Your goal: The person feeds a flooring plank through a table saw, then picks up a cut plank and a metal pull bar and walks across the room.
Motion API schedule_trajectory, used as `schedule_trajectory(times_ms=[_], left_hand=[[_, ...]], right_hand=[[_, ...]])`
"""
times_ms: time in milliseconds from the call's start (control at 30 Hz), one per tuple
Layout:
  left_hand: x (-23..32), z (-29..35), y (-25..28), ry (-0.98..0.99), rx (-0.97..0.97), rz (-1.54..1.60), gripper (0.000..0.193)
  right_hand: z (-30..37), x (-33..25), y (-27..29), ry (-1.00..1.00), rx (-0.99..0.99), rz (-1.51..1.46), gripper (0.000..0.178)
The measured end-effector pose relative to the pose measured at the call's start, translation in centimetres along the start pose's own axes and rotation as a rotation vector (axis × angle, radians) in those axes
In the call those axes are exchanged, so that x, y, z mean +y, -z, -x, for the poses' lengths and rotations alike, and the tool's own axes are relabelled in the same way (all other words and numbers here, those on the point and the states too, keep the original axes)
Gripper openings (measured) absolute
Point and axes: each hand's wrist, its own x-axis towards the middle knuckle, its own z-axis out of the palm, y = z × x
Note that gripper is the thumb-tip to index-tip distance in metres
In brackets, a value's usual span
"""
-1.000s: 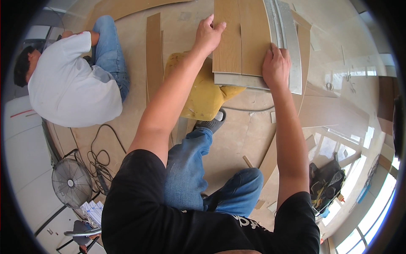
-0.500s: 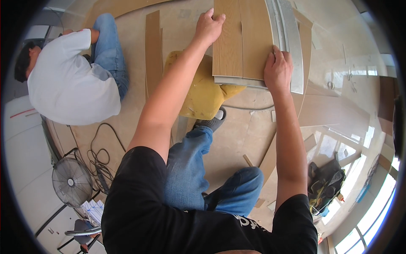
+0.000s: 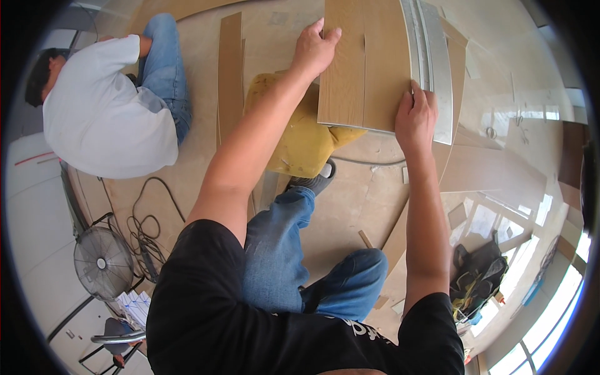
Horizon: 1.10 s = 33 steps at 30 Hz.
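Note:
A wood-grain flooring plank (image 3: 342, 81) with a lengthwise seam lies flat at the top middle, its far end cut off by the picture's edge. My left hand (image 3: 317, 49) pinches its left edge, thumb on top. At the near right corner, my right hand (image 3: 417, 122) is closed on the opposite edge, fingers on top. Beneath and to the right of the plank runs a grey metal plate with a rail (image 3: 437, 69). A worn yellow stool (image 3: 290, 147) stands below the plank's near left side, partly hidden by my left forearm.
A person in a white shirt (image 3: 106, 112) sits at the left. Near the fan (image 3: 103, 262) lies a coiled black cable (image 3: 147, 234). Long narrow boards (image 3: 230, 75) rest on the floor. A dark tool bag (image 3: 478, 272) sits at the lower right.
The plank has slid slightly toward me and to the right, covering the metal strip that showed along its near edge. Both hands have moved with it, still gripping its sides.

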Motion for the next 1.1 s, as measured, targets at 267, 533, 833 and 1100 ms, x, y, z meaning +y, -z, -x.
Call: schedule_trajectory(times_ms=[267, 533, 833, 1100], left_hand=[[-0.1, 1.6, 0.5, 0.001, -0.020, 0.002, 0.068], [1.2, 3.3, 1.1, 0.066, -0.084, -0.025, 0.068], [1.6, 1.7, 1.1, 0.066, -0.074, 0.046, 0.070], [1.0, 3.1, 1.1, 0.045, -0.045, 0.017, 0.071]], right_hand=[[1.6, 0.2, 0.4, 0.047, 0.016, 0.014, 0.031], [3.1, 0.4, 1.1, 0.056, 0.014, 0.002, 0.031], [3.6, -0.1, 1.4, 0.036, 0.003, 0.008, 0.031], [5.2, -0.9, 2.2, 0.025, 0.034, -0.010, 0.031]])
